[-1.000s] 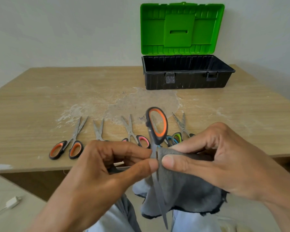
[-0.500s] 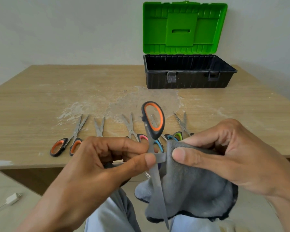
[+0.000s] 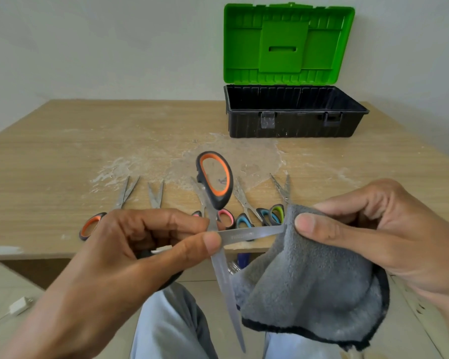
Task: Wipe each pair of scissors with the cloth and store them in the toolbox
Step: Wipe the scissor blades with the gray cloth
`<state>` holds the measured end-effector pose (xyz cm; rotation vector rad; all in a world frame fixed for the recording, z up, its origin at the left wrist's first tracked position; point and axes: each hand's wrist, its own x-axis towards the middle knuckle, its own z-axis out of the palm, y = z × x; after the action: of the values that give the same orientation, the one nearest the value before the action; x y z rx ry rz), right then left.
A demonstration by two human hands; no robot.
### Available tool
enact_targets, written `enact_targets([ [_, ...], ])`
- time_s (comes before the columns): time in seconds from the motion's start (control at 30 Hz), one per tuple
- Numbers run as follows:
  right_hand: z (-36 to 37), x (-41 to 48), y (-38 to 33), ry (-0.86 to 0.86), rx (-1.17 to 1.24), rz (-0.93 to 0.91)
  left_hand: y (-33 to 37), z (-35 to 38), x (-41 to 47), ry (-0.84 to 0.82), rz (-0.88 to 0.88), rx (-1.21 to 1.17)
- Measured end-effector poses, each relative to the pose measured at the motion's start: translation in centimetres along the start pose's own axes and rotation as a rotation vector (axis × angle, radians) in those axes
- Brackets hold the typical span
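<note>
Left grip pinches scissors by the pivot, blades apart; right grip pinches the cloth round one blade, above the worktop edge. Toolbox stands open behind; other scissors lie outside it.

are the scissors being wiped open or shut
Open: the held scissors have blades spread wide, one running into the cloth, the other pointing down.

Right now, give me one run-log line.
left hand: holds open orange-handled scissors | right hand: pinches gray cloth on one blade | toolbox: open | other scissors: on table
</note>
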<state>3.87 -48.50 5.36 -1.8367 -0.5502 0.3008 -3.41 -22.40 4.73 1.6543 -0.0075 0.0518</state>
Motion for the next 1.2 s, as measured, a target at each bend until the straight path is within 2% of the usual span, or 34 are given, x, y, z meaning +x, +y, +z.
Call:
enact_targets([
  [0.27,1.9,0.4,-0.7,-0.119,-0.137,-0.039,1.2,1.7,0.0,-0.033,-0.02,0.071],
  [0.37,1.5,0.4,-0.8,-0.145,-0.118,-0.018,0.9,1.3,0.1,0.003,-0.027,0.052],
  [0.53,0.8,0.4,-0.1,-0.128,-0.08,0.03,0.7,1.1,0.2,-0.001,-0.034,0.038],
  [0.67,2.2,0.6,-0.4,-0.088,-0.091,-0.02,0.8,1.9,0.4,-0.037,-0.011,0.092],
  [0.93,1.6,0.2,0.2,-0.012,-0.07,-0.06,0.9,1.5,0.5,-0.055,-0.092,-0.01],
  [1.07,2.2,0.4,-0.4,-0.036,-0.108,-0.12,1.0,2.1,0.6,-0.055,-0.089,-0.009],
  [1.2,1.9,0.3,-0.5,-0.065,-0.12,-0.081,1.3,1.4,0.4,-0.069,-0.081,0.015],
])
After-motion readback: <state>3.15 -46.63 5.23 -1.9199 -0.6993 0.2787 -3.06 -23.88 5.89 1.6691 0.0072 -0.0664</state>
